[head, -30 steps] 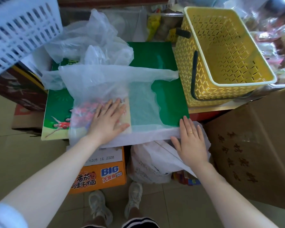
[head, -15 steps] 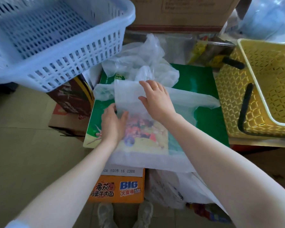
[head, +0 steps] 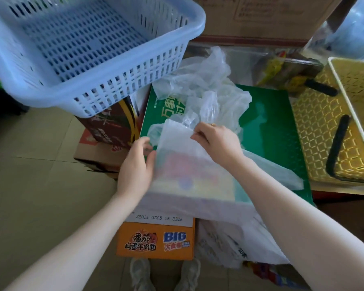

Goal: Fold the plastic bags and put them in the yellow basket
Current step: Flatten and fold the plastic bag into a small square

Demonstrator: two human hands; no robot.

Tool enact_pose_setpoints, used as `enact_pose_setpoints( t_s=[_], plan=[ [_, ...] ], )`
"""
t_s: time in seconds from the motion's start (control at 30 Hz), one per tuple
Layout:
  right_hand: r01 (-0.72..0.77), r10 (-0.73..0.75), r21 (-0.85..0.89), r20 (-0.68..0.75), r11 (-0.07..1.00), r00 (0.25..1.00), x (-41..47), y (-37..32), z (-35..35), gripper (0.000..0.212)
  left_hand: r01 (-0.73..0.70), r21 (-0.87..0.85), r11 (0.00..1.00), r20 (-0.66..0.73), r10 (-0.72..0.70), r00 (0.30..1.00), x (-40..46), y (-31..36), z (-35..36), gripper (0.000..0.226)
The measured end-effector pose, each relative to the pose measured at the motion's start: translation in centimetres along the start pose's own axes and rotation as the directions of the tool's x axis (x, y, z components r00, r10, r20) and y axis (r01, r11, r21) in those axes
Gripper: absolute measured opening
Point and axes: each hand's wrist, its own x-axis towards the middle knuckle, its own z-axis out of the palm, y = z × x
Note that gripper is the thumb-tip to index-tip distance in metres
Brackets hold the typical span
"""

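A translucent white plastic bag (head: 185,162) lies partly folded on a green carton (head: 267,131). My left hand (head: 138,164) holds its left edge, thumb on top of the film. My right hand (head: 215,137) pinches the bag's upper edge with curled fingers. Behind the hands sits a crumpled heap of more clear plastic bags (head: 206,89). The yellow basket (head: 324,131) with black handles stands at the right, next to the carton.
A pale blue basket (head: 88,45) rests on boxes at the upper left. An orange noodle carton (head: 156,240) and a filled white bag (head: 229,242) stand below the work surface. Cardboard boxes line the back. My shoes (head: 164,276) are on the tiled floor.
My right hand crossed from the bag's right end to its upper left, folding the bag over. It now pinches the top edge. My left hand slid to the left edge; the view turned left.
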Motion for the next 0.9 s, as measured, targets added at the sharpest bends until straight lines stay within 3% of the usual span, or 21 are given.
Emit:
enact_pose_setpoints(
  t_s=[0.03,0.1,0.17,0.3,0.43,0.57,0.67,0.73,0.83,0.9],
  plan=[
    [0.01,-0.01,0.018,-0.003,1.0,1.0,-0.1,-0.4,0.4,0.024,-0.173,0.081,0.982,-0.023,0.175,0.984,0.5,0.4,-0.3,0.032],
    [0.03,-0.03,0.051,-0.003,0.998,1.0,-0.3,-1.2,1.0,0.022,-0.515,0.206,0.832,0.086,0.508,0.857,2.3,1.5,-0.4,0.038],
    [0.002,-0.005,0.128,0.023,0.992,1.0,-0.8,-1.6,1.2,0.02,-0.643,0.223,0.733,0.264,0.589,0.764,4.5,2.1,0.2,0.04],
    [-0.198,0.174,0.261,0.111,0.945,0.978,-2.4,0.6,0.2,0.017,-0.588,0.146,0.796,0.439,0.48,0.759,5.1,1.5,1.3,0.025],
    [-0.257,0.198,0.225,0.254,0.94,0.947,-6.2,4.1,-0.4,0.025,-0.426,0.229,0.875,0.428,0.302,0.852,3.9,0.2,1.6,0.023],
    [-0.285,0.238,0.112,0.317,0.952,0.918,-9.8,7.4,-0.7,0.042,-0.345,0.307,0.887,0.361,0.227,0.905,3.5,-1.7,0.6,0.022],
    [-0.349,0.321,0.108,0.217,0.931,0.922,-11.3,9.2,-1.4,0.035,-0.402,0.473,0.784,0.295,0.289,0.911,3.1,-2.6,-0.4,0.012],
    [-0.32,0.295,0.095,0.214,0.943,0.931,-11.2,9.2,-1.6,0.035,-0.436,0.573,0.694,0.216,0.385,0.897,2.3,-1.5,0.1,0.013],
    [-0.242,0.217,0.08,0.239,0.967,0.946,-10.4,8.4,-2.0,0.031,-0.653,0.454,0.607,0.218,0.634,0.741,0.5,2.4,3.0,0.022],
    [-0.201,0.176,0.086,0.235,0.976,0.956,-9.8,8.0,-2.4,0.028,-0.713,0.319,0.624,0.293,0.65,0.701,-0.1,5.0,5.7,0.033]
  ],
)
